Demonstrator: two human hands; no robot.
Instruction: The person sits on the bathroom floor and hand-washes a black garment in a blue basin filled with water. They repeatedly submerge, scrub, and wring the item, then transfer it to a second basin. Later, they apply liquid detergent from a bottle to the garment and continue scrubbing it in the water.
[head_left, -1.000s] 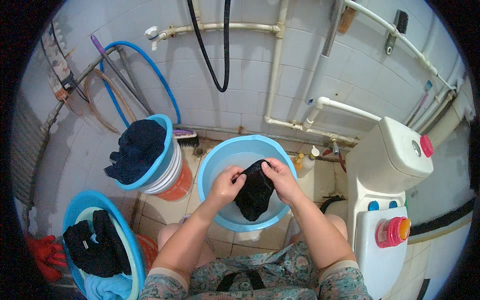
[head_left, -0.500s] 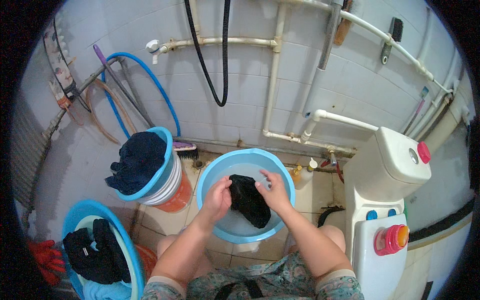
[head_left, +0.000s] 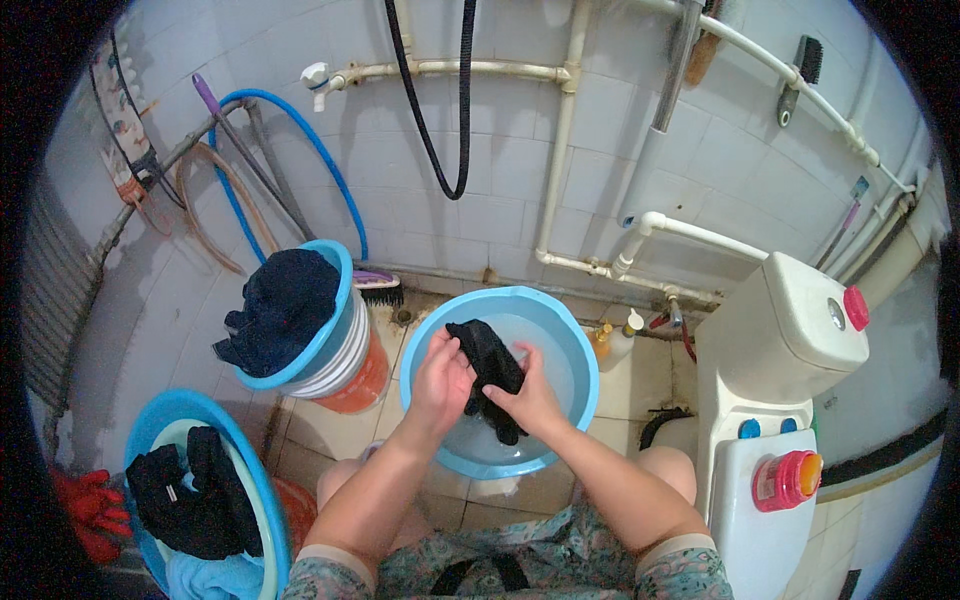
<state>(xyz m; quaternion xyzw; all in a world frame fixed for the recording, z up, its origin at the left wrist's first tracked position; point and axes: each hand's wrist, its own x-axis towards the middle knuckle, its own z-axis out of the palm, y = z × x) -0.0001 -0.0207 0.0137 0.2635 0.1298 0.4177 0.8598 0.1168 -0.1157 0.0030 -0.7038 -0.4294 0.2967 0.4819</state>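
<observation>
Both hands, left hand and right hand, grasp one black garment over the water-filled blue basin beneath them. To their left, two more basins hold dark laundry, seemingly unwashed; the washing appears midway, one of three loads in hand.

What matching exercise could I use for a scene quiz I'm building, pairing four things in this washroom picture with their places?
Things:
1. black garment
2. scrub brush
3. red gloves
4. black hose

Places:
A. hanging down the tiled wall
B. on the floor by the wall
C. far lower left, on the floor
D. held by left hand and right hand over the blue basin

Pairs: 1-D, 2-B, 3-C, 4-A
</observation>
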